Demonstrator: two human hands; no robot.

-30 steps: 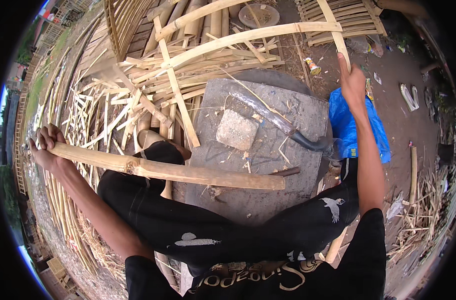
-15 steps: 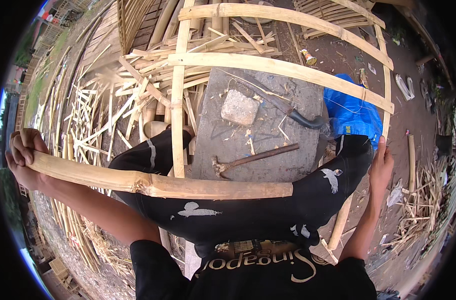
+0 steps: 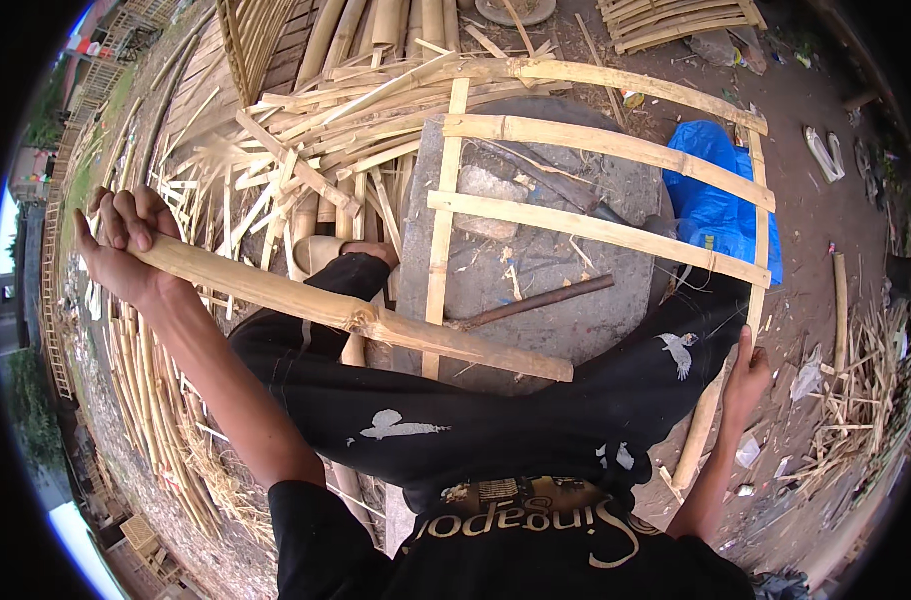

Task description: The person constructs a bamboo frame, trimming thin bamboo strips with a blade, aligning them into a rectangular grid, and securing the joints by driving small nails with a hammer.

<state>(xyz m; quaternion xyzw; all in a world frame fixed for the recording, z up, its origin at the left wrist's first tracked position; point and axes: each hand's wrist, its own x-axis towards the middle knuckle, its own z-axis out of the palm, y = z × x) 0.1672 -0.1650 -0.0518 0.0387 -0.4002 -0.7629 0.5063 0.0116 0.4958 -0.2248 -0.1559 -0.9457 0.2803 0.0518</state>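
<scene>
My left hand [image 3: 130, 245] is closed round the far-left end of a thick bamboo piece [image 3: 275, 290] with a node near its middle. The piece slopes down to the right above my legs and crosses one rail of a ladder-like bamboo frame [image 3: 595, 225]. My right hand [image 3: 747, 372] grips the lower end of the frame's right rail. Beneath the frame lies a grey slab [image 3: 415, 270], bearing a pale stone block [image 3: 490, 190], a hammer [image 3: 545, 300] whose head is hidden, and a long blade [image 3: 545, 175] with a dark handle, partly covered by the slats.
Split bamboo strips [image 3: 245, 215] lie heaped at the left and beyond the slab. A blue plastic sheet [image 3: 700, 180] is beside the slab's right edge. More bamboo scraps [image 3: 855, 420] and a pair of sandals [image 3: 823, 152] are on the ground at the right. My bent legs frame the slab.
My left hand has risen and moved inward, tilting the bamboo piece down to the right. The frame has come nearer me, and my right hand is lower with its rail.
</scene>
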